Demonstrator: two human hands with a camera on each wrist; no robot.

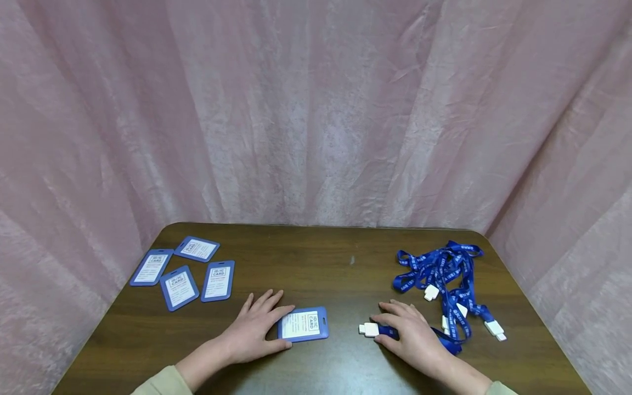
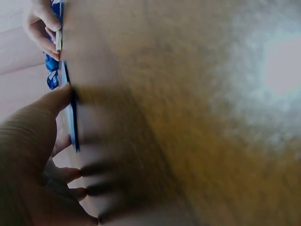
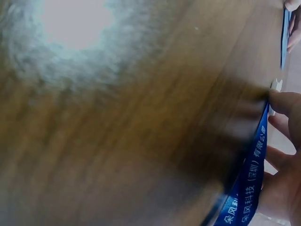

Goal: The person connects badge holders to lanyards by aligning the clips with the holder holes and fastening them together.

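A blue ID card holder [image 1: 303,324] with a white insert lies flat on the table, its slotted end toward the right. My left hand [image 1: 254,331] holds its left end, thumb at the near edge and index finger at the far edge; the other fingers spread on the tabletop. In the left wrist view the card holder [image 2: 71,115] shows edge-on beside the thumb. To the right, my right hand [image 1: 412,334] pinches a blue lanyard [image 3: 254,176] near its white clip [image 1: 369,329] between thumb and index finger. The clip points toward the card holder, a gap apart from it.
Several more blue card holders [image 1: 218,281] lie at the left of the brown wooden table [image 1: 316,263]. A tangled pile of blue lanyards [image 1: 439,266] with white clips is at the right. A pink curtain [image 1: 316,109] hangs behind the table.
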